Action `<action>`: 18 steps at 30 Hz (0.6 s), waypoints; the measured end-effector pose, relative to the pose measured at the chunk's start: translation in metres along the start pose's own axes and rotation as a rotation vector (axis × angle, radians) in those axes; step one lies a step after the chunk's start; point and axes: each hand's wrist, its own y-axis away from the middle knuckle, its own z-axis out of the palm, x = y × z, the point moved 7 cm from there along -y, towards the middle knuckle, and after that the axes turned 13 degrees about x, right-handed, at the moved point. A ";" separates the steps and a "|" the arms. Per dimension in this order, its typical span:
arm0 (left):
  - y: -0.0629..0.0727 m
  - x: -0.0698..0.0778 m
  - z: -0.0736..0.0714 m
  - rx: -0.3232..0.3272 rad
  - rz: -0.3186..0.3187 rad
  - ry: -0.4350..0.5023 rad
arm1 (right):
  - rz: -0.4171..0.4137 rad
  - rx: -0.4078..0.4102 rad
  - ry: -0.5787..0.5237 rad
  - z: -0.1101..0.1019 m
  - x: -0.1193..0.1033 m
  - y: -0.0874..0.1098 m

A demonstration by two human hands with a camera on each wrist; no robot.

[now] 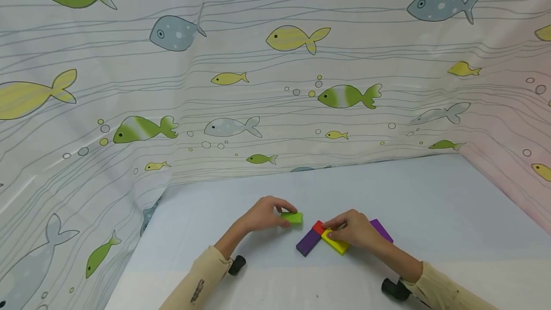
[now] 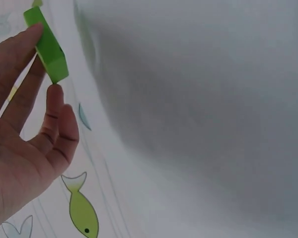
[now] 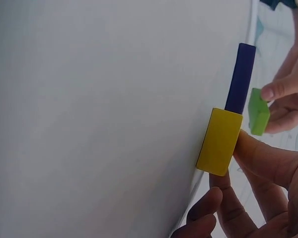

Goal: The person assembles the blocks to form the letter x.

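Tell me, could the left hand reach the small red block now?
Likely yes, if the left hand releases the green rectangular block it holds; only pale tabletop lies between that and the red block.

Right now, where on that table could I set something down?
Bare table lies between the violet block and the curtain on the right, and beyond the left hand. Crowded: around the right hand, with yellow block, red block and dark purple block.
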 end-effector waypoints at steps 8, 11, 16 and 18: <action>-0.012 -0.001 0.009 -0.035 -0.003 0.043 | 0.000 -0.001 0.002 0.001 0.000 -0.001; -0.016 0.000 0.013 -0.050 0.015 0.043 | -0.002 -0.003 0.000 0.001 0.000 -0.001; -0.022 -0.002 0.018 -0.058 0.023 0.026 | -0.013 0.001 -0.003 0.000 -0.001 -0.001; -0.024 -0.002 0.020 -0.062 0.029 0.023 | -0.017 0.002 -0.003 0.000 -0.001 -0.001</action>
